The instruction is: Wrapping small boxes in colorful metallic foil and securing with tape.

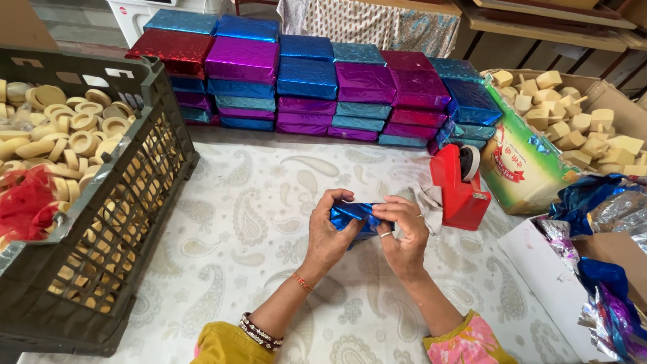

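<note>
Foil [352, 217], blue and shiny, sits mid-table, pinched between both hands over a small block, low in the middle of the view. Widening out: table [256, 222] under a white paisley cloth. Big dark crate [128, 209] on the left, full of pale round pieces, a red net lying among them. Across the back, a wall of wrapped boxes [317, 84] in blue, purple and red, stacked several high. On the right, a carton [532, 162] heaped with pale cubes, and nearer, loose foil sheets [606, 269] in a white box. Red tape dispenser [459, 183] stands just right of the hands. Left hand [330, 232] clasps the package's left end, thumb on top. Right hand [404, 232] grips the right end, fingers curled over the blue wrap.
</note>
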